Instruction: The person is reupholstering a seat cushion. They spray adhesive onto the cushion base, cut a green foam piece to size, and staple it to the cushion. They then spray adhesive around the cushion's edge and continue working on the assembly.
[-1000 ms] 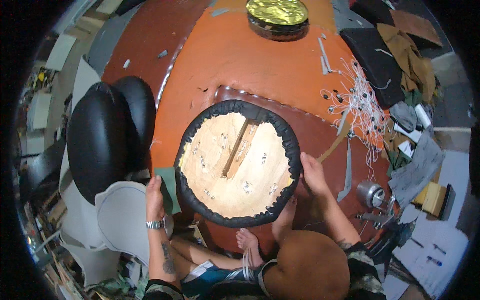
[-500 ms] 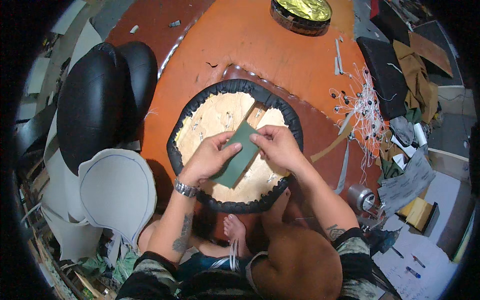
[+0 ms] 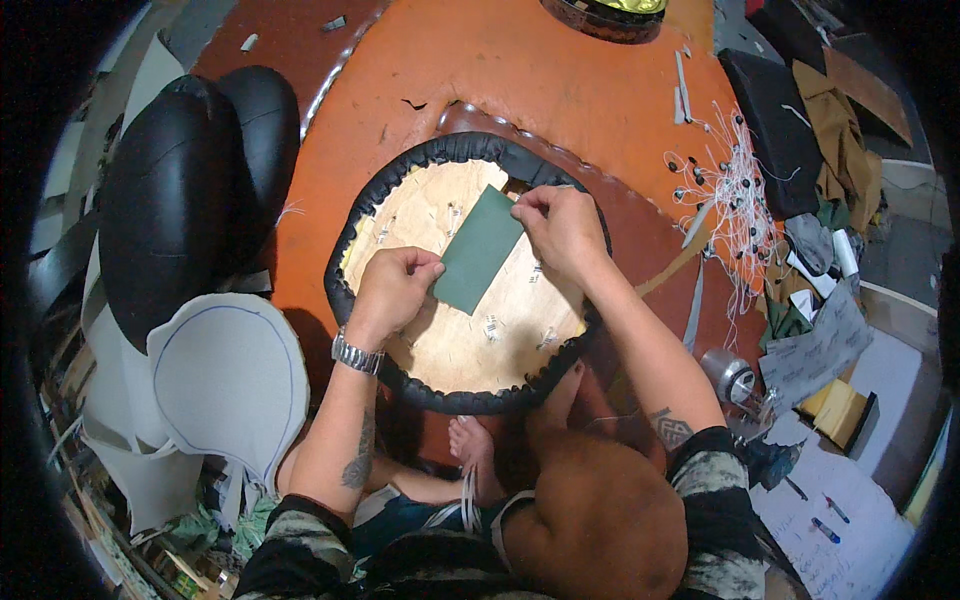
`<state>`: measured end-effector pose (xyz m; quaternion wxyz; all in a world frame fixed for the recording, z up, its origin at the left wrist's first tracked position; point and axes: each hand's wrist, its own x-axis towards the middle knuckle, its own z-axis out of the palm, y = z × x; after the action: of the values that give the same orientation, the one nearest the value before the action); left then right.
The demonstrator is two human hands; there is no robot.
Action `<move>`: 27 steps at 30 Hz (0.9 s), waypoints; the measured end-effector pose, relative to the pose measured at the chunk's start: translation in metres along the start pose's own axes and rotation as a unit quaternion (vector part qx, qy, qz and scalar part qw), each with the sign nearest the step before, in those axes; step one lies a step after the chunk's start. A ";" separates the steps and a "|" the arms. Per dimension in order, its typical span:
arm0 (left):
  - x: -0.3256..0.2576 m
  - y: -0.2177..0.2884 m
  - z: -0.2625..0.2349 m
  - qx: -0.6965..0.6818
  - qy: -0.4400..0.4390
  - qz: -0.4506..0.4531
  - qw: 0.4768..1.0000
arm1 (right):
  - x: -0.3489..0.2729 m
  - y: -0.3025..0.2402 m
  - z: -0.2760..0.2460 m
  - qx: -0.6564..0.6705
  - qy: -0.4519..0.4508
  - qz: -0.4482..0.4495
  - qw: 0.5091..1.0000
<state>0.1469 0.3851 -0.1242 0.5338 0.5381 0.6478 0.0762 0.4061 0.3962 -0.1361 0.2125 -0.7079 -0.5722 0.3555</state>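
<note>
- Green patch (image 3: 481, 252): one, rectangular, plain; slanted over the disc's face, a little beyond its middle. Whether it lies flat against the wood cannot be told.
- Disc (image 3: 522, 345): one, pale wooden face, black gathered rim; small tufts of thread about the face, a dark gap at the patch's far end.
- Left hand (image 3: 396, 288): over the disc's left half; thumb and fingertips pinching the patch's left edge.
- Right hand (image 3: 562, 230): over the disc's far right part; thumb and fingertips pinching the patch's far right corner.
- Watch (image 3: 357, 353): metal band, on the left wrist, by the disc's near left rim.
- Cushions (image 3: 168, 205): two, black, glossy, left of the disc.
- White panel (image 3: 228, 385): blue line along its edge, left of the disc and nearer the body.
- Cords (image 3: 725, 195): white, tangled, with black buttons, right of the disc.
- Tin (image 3: 602, 22): round, gold top, well beyond the disc, partly cut off.
- Can (image 3: 728, 375): silvery, right of the disc's near side.
- Orange sheet (image 3: 370, 105): beyond the disc.
</note>
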 end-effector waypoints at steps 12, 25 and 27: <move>-0.003 0.008 -0.002 0.068 0.047 0.039 0.996 | 0.001 0.002 0.007 -0.025 0.029 -0.005 0.999; -0.016 0.012 0.000 0.134 0.235 0.209 0.940 | -0.010 0.002 -0.010 -0.026 0.032 0.022 0.999; -0.018 0.010 0.004 0.131 0.198 0.171 0.956 | -0.013 0.002 -0.007 -0.049 0.038 0.013 0.998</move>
<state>0.1534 0.3734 -0.1077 0.2991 0.6798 0.6433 0.1858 0.4111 0.3835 -0.1296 0.1947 -0.7381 -0.5707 0.3027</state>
